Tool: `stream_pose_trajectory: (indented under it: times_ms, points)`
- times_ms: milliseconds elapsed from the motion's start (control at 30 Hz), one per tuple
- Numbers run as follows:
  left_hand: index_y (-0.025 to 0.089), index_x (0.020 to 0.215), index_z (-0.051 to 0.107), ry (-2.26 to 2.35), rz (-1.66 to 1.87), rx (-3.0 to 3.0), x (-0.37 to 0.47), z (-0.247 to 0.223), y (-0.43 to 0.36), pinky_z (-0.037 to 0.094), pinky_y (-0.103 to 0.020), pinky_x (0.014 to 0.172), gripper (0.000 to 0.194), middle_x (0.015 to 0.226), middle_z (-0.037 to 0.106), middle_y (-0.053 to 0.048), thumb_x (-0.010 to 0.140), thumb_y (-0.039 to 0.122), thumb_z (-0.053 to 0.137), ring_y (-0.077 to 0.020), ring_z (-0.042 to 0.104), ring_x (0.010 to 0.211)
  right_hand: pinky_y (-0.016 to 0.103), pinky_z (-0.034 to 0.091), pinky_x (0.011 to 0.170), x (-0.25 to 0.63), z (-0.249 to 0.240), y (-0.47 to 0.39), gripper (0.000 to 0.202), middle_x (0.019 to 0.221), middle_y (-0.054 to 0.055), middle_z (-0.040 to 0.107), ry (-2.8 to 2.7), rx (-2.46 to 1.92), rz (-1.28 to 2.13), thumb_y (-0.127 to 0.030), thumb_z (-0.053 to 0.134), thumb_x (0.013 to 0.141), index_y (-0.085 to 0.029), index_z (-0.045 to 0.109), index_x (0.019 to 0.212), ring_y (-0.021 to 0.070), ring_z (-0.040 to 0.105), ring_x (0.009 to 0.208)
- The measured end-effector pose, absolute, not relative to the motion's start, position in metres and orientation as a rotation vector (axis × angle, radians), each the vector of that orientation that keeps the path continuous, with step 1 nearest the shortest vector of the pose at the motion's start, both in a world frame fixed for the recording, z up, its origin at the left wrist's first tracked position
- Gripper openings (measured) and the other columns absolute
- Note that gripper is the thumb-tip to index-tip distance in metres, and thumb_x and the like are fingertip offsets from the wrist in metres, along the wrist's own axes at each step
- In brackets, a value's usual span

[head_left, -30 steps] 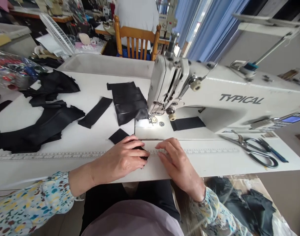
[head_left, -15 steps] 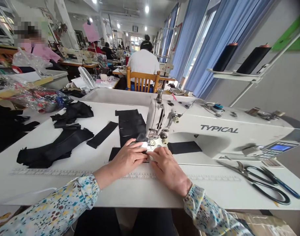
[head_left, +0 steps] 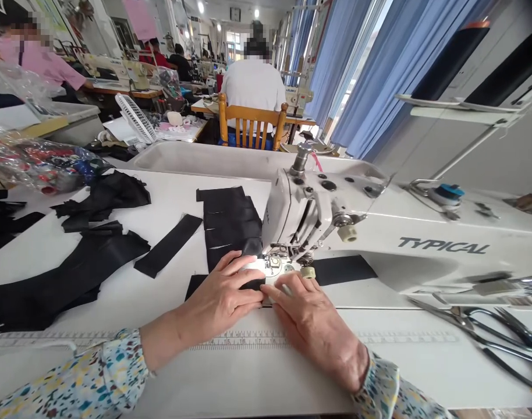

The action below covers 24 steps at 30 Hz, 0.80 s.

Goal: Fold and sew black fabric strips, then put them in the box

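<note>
My left hand [head_left: 224, 294] lies with fingers stretched out over a black fabric strip [head_left: 252, 284], left of the needle area. My right hand [head_left: 312, 320] has its fingers bent and pinches near the right end of that strip; the fingertips are partly hidden. Both hands meet just in front of the white sewing machine [head_left: 287, 215], whose presser foot [head_left: 270, 262] is lit. Another black strip [head_left: 347, 270] lies under the machine arm. Beyond my left hand are overlapping black pieces [head_left: 226, 218], and a single black strip [head_left: 167, 247] lies left of them.
Scissors [head_left: 471, 326] lie at the right, beside another tool with blue handles. A ruler scale [head_left: 235, 340] runs along the table front. Black fabric heaps [head_left: 74, 273] and a plastic bag [head_left: 52, 169] occupy the left. A person in white [head_left: 255, 84] sits ahead on a wooden chair [head_left: 252, 116].
The view has come closer and lower, so the machine and hands look larger. Both hands stay at the fabric by the presser foot, in nearly the same pose.
</note>
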<state>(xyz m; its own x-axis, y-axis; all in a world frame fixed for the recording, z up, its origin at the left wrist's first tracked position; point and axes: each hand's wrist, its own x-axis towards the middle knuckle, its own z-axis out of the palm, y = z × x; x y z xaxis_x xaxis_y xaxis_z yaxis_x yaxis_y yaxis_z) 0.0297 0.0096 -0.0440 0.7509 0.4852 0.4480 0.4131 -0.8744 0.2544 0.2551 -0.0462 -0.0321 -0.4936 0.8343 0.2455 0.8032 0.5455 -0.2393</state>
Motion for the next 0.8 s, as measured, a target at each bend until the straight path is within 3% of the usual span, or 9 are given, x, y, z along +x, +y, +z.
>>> stream_pose_trajectory:
  times_ms: [267,467,800]
  points:
    - [0.024,0.094,0.076,0.730,0.841,2.752,0.028,-0.046,0.010,0.034,-0.053,0.117,0.019,0.114,0.071,-0.005,0.101,0.018,0.060,-0.0244,0.060,0.123,0.046,0.051,0.087,0.259,-0.035,-0.046,0.038,0.116,0.012,0.062,-2.448,-1.327,0.095,-0.012,0.048,0.099,-0.024,0.065,0.131,0.0256,0.054,0.097]
    - [0.020,0.093,0.075,0.709,0.961,2.734,0.029,-0.047,0.012,0.035,-0.053,0.117,0.018,0.098,0.078,-0.001,0.101,0.016,0.059,-0.0227,0.065,0.115,0.049,0.050,0.093,0.261,-0.041,-0.047,0.041,0.121,0.012,0.061,-2.449,-1.317,0.068,-0.012,0.049,0.099,-0.025,0.064,0.136,0.0256,0.053,0.100]
    - [0.020,0.098,0.073,0.724,0.942,2.694,0.028,-0.049,0.015,0.033,-0.056,0.119,0.017,0.100,0.079,-0.001,0.101,0.013,0.058,-0.0216,0.068,0.111,0.049,0.050,0.094,0.266,-0.036,-0.046,0.042,0.126,0.012,0.061,-2.477,-1.301,0.136,-0.014,0.047,0.101,-0.028,0.063,0.137,0.0258,0.058,0.104]
